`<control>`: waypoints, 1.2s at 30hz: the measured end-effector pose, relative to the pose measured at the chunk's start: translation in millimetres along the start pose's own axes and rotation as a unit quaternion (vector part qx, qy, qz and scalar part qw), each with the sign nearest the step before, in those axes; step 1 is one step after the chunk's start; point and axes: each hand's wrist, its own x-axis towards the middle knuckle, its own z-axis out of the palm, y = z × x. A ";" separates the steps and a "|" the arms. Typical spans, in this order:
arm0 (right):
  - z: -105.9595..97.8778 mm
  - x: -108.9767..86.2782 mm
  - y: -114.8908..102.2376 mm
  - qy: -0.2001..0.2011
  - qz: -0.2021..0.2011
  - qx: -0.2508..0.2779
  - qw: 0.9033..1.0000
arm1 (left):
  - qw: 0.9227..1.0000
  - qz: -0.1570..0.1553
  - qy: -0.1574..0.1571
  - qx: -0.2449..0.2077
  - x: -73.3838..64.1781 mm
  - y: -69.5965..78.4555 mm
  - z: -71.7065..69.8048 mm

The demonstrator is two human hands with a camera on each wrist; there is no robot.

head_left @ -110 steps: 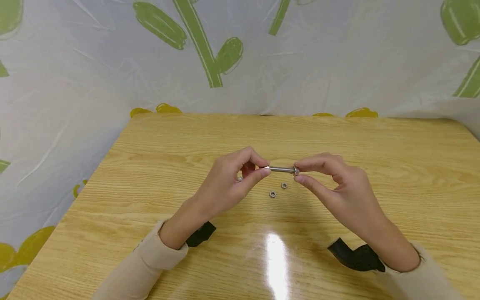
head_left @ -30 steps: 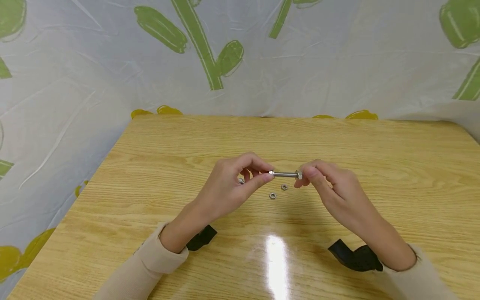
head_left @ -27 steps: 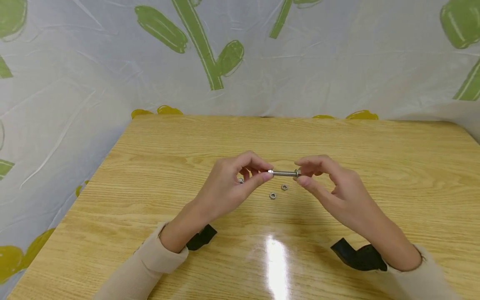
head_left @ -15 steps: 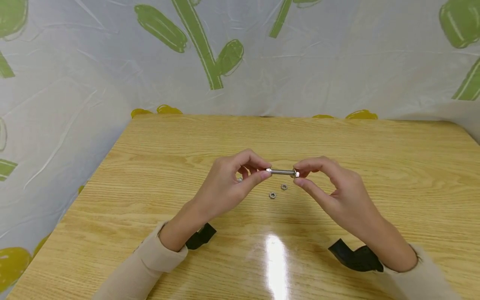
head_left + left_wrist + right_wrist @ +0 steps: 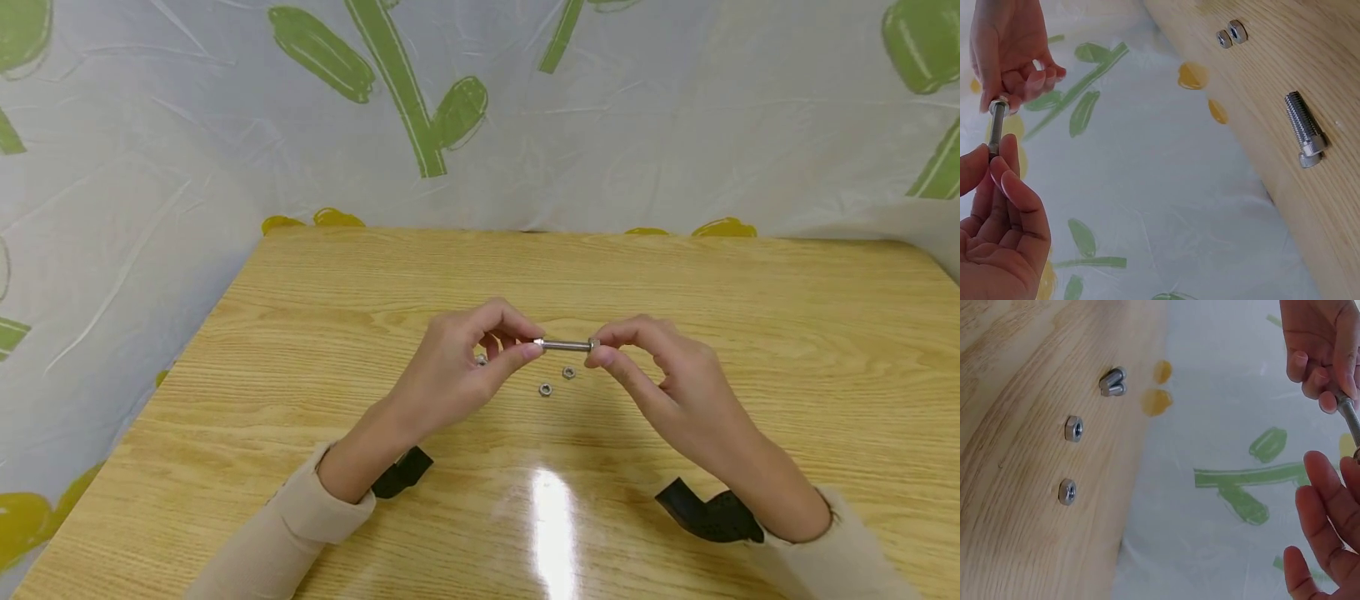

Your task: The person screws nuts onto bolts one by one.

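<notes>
White sheeting (image 5: 637, 142) painted with green stems and yellow blobs hangs behind a wood-grain worktop (image 5: 300, 292). Above that surface, between the fingers of both hands, a bolt is held level, roughly crosswise to the person. The left hand (image 5: 465, 365) pinches one end of the bolt (image 5: 566, 345) narrowly between thumb and forefinger, probably to steady it. At the other end, the right hand (image 5: 678, 375) has thumb and forefinger narrowed on what looks like a nut (image 5: 593, 344), its remaining fingers looser. Gripping only the tips seems meant to leave the shank bare and the nut easy to turn. Two loose nuts (image 5: 1074, 429) lie just apart on the worktop, below the gap between the two sets of fingers, perhaps left there for easy reach. Beneath the left fingers, two screws (image 5: 1304, 128) lie against each other, mostly hidden from the head view.

Silver and slim, the bolt shows a straight, shiny shank with a wider piece at the right fingers; the left fingertips cover much of its other end.
</notes>
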 end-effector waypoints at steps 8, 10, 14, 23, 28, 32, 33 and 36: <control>3.6 0.7 1.2 -0.002 0.020 0.011 1.000 | 1.000 0.015 -0.012 0.009 -0.9 0.5 2.4; 2.3 1.1 0.9 -0.004 0.034 0.014 0.999 | 1.000 0.013 -0.014 0.007 -0.7 0.1 2.5; -3.4 2.0 -0.2 -0.022 0.067 0.011 0.997 | 1.000 -0.008 -0.011 0.005 -0.6 0.5 2.2; -8.8 3.4 -0.9 -0.015 -0.018 0.005 1.000 | 1.000 -0.024 0.004 -0.001 1.2 -0.3 -0.9; -7.5 3.6 0.5 0.003 -0.061 0.003 0.998 | 1.000 -0.022 0.004 -0.008 0.9 -0.2 -1.3; -6.5 4.0 3.1 0.014 -0.082 0.004 0.997 | 1.000 -0.025 0.000 -0.010 1.0 0.5 -1.4; -6.1 4.2 3.7 0.016 -0.086 0.005 0.996 | 1.000 -0.026 0.000 -0.010 1.0 0.8 -1.5; -4.8 4.6 4.7 0.020 -0.096 0.006 0.995 | 0.999 -0.032 -0.004 -0.008 0.4 1.4 -2.3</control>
